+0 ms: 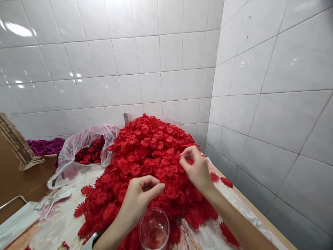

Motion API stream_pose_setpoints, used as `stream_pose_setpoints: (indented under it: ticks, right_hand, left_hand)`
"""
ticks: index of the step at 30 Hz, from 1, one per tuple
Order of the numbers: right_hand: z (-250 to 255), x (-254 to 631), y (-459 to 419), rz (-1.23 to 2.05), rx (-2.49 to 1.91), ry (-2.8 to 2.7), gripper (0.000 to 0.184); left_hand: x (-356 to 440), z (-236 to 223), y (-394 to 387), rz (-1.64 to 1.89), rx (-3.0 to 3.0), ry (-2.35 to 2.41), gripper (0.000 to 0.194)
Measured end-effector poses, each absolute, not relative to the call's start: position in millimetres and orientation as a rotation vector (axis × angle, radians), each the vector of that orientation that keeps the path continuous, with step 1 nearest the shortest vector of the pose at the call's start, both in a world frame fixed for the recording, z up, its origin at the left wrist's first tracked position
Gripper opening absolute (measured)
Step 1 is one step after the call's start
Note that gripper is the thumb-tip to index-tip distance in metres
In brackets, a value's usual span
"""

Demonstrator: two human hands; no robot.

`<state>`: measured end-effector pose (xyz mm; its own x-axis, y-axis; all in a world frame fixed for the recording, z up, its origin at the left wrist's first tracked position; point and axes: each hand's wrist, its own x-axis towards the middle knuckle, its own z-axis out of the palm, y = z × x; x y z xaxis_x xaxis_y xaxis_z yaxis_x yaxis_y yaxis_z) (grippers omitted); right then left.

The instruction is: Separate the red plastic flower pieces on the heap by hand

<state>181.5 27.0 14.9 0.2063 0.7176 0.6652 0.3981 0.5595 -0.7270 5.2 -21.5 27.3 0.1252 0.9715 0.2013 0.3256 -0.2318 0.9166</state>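
Note:
A large heap of red artificial flower heads (145,152) with fringed petals rises in front of me. My left hand (139,198) is in front of the heap, thumb and index finger pinched together. Whatever sits between those fingertips is too small to make out. Farther right and higher, my right hand (196,170) also pinches thumb and fingertips against the red background, and I cannot make out what they hold. Just below my left hand stands a clear plastic cup (154,231) with its round opening facing up; its contents do not show clearly.
Left of the heap, a clear plastic bag (70,147) holds more red flower heads. A cardboard box (15,173) and purple flowers (45,146) are farther left. White tiled walls (104,59) close off the back and right. Loose flowers lie along the table's right edge (256,213).

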Motion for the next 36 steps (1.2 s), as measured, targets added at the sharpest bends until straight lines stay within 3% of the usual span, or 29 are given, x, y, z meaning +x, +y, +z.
stream_pose_setpoints:
  ticks: [6, 10, 15, 23, 36]
  right_hand:
    - [12.0, 190.8, 42.6, 0.760, -0.903, -1.129, 0.023]
    - [6.3, 176.2, 36.0, 0.933, -0.831, -1.096, 0.025]
    - [4.0, 166.8, 24.9, 0.909, -0.790, -1.188, 0.027]
    - [5.1, 157.6, 9.1, 0.630, -0.869, -1.449, 0.018]
    - [11.6, 165.1, 5.5, 0.957, -0.661, -1.597, 0.014]
  left_hand:
    - [-17.2, 33.1, 8.9, 1.396, 1.960, 1.599, 0.023]
    - [-11.6, 40.9, 24.6, 1.316, 2.230, 1.630, 0.027]
    - [9.6, 38.8, 11.3, 1.205, 2.059, 1.175, 0.025]
    - [15.4, 27.6, 8.8, 1.223, 1.568, 1.077, 0.016]
    - [9.5, 18.2, 8.1, 1.145, 1.202, 1.066, 0.023]
